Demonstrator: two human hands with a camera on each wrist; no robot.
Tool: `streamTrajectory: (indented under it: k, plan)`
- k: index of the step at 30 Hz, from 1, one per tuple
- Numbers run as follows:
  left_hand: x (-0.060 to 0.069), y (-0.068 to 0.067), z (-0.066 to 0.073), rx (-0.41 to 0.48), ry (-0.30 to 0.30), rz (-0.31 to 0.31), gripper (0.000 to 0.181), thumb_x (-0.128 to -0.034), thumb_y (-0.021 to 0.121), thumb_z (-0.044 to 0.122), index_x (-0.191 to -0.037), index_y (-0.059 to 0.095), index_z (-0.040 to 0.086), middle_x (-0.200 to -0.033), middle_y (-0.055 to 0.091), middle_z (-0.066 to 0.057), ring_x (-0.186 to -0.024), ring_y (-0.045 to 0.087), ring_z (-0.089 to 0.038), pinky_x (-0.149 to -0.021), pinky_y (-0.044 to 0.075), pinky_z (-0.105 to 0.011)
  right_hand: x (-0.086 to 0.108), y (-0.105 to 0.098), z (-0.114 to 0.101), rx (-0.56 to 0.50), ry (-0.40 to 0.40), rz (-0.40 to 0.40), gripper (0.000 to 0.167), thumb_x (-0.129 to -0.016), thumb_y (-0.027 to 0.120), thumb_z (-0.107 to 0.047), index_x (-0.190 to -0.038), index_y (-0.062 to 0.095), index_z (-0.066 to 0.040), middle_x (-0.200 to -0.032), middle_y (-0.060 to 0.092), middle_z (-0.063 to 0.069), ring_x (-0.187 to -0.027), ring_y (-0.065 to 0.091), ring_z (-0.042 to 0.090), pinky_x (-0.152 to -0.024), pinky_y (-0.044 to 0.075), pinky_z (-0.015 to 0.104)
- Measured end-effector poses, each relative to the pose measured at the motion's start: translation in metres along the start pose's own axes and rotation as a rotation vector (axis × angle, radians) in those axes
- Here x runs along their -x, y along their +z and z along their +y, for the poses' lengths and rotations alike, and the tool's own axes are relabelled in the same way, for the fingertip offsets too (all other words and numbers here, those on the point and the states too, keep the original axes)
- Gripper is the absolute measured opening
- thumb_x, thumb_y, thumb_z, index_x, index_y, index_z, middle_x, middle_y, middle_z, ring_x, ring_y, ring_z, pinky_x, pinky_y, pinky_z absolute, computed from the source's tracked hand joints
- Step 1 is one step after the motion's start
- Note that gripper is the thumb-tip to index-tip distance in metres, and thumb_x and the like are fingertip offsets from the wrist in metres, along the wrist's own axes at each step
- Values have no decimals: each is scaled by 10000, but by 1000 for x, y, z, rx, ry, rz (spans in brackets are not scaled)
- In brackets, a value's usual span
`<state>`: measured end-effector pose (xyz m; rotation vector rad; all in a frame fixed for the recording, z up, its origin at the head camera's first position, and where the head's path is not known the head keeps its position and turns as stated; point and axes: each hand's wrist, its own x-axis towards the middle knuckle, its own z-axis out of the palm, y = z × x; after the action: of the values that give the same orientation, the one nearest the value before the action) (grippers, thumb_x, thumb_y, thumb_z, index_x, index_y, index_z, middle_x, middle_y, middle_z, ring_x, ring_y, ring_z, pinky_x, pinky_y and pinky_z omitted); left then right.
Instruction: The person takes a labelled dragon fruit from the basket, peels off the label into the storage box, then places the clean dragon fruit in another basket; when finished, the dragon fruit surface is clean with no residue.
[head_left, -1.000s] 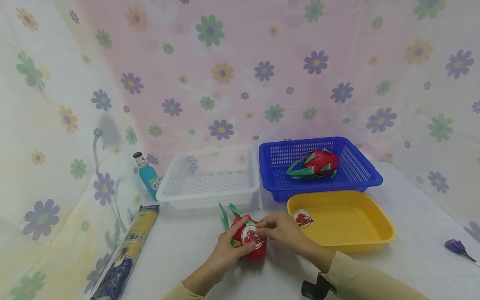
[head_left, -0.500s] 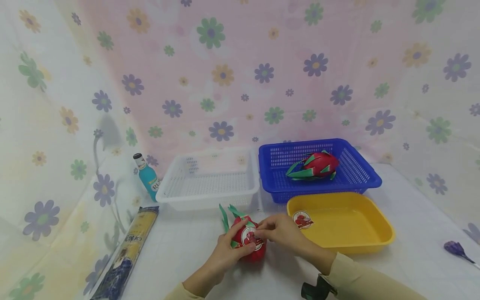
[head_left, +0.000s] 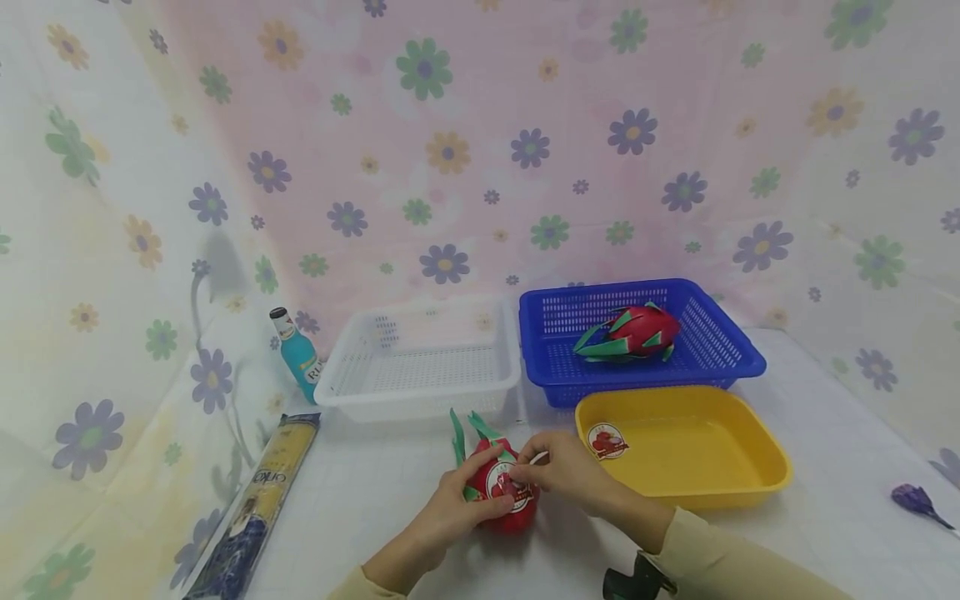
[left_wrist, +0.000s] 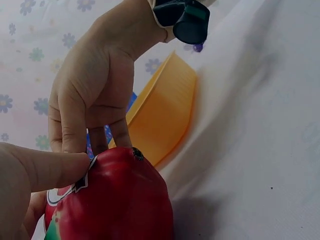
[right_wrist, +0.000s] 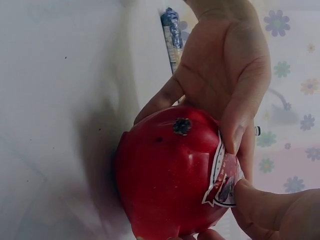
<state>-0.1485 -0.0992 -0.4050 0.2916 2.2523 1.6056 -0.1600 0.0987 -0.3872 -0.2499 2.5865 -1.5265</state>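
Note:
A red dragon fruit (head_left: 512, 523) with green leaf tips stands on the table in the head view. On its upper side lies a round white-edged sticker (head_left: 501, 481) with a red fruit print. My left hand (head_left: 455, 502) grips the fruit from the left, its thumb on the sticker's lower edge. My right hand (head_left: 566, 471) is at the right, thumb and index finger together at the sticker; in the right wrist view the thumb (right_wrist: 265, 202) presses its edge. Whether that edge is lifted is hard to tell. The fruit's dark stem end (right_wrist: 182, 126) shows there.
Beside my right hand stands a yellow tray (head_left: 686, 497) bearing a similar label (head_left: 606, 441). Behind it, a blue basket (head_left: 558, 387) holds another dragon fruit (head_left: 647, 329). A white basket (head_left: 420, 404), blue bottle (head_left: 300, 358) and pasta packet (head_left: 262, 492) are leftward; a purple flower (head_left: 913, 500) lies right.
Both hands and the dragon fruit shift slightly to the right. My left hand keeps its grip, and my right fingertips stay at the sticker.

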Motion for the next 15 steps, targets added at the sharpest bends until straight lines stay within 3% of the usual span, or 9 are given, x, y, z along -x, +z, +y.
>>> streamTrajectory:
  k: [6, 15]
  plan:
    - [-2, -1, -1, 6, -8, -32, 662, -850, 742, 247, -1457, 478, 270, -1398, 502, -163, -1211, 508, -282, -969, 531, -508, 1, 0, -3, -10, 53, -9, 183, -818, 795, -198, -796, 695, -45, -930, 681, 20, -729, 607, 138, -620, 537, 288]
    - [-3, -4, -5, -37, -40, -13, 677, -832, 769, 315, -1444, 479, 341, -1352, 384, -219, -1226, 428, -342, -977, 496, -537, 5, -3, -9, -63, 129, -47, 158, -833, 778, -168, -819, 696, -34, -960, 689, 35, -817, 646, 157, -714, 604, 343]
